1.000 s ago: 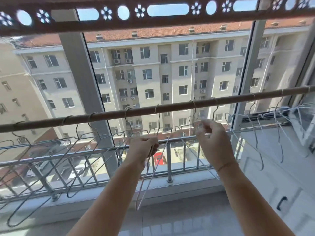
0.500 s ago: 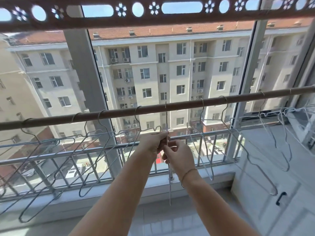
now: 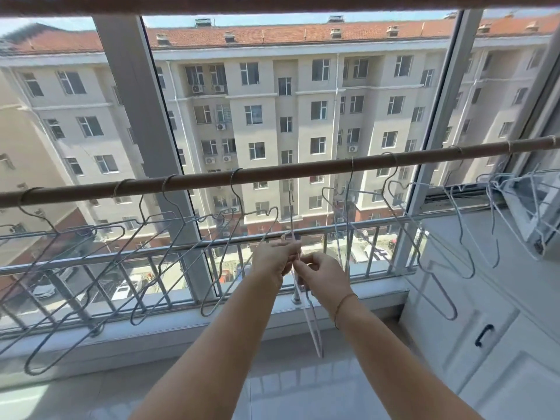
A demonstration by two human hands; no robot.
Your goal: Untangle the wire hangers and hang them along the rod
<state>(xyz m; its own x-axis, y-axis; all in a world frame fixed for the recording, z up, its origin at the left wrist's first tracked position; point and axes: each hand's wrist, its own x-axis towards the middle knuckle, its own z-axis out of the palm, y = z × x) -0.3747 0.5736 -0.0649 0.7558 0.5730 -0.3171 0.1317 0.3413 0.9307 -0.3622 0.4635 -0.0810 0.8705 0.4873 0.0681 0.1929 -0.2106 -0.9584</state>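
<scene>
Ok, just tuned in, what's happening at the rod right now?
A person is sorting wire hangers on a balcony. Both the left hand and right hand pinch one pale hanger held edge-on below the rod, its hook not on the rod. Several hangers already hang along the rod, and a tangled bunch sits at the far right.

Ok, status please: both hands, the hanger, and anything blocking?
Left hand and right hand both pinch one wire hanger, hook below rod. Tangled bunch at far right. Nothing blocking.

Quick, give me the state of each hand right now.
Left hand: closed, pinching the white wire hanger.
Right hand: closed on the same hanger.
</scene>
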